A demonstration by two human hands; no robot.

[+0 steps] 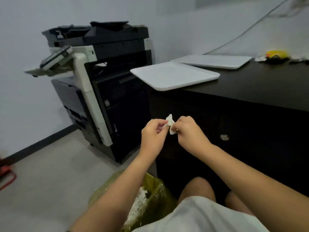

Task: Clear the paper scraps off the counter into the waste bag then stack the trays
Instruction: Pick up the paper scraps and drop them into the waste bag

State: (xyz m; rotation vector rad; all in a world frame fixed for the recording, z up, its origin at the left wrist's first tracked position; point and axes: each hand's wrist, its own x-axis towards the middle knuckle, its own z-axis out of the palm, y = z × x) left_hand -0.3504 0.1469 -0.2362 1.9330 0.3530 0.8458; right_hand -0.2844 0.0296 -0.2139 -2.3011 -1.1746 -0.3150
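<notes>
A small white paper scrap (170, 123) is pinched between my left hand (153, 137) and my right hand (189, 133), held in front of the dark counter's face, above the floor. Below my left forearm stands the yellow-green waste bag (155, 190), with white paper scraps (138, 203) inside. Two white trays lie side by side on the dark counter (260, 86): the nearer tray (173, 76) overhangs the counter's left corner, and the farther tray (212, 61) lies behind it.
A large office copier (98, 84) stands left of the counter against the wall. A yellow object (275, 54) with small clutter lies at the counter's far right. A cable (250, 25) runs up the wall. A red frame (6, 176) sits at the floor's left edge.
</notes>
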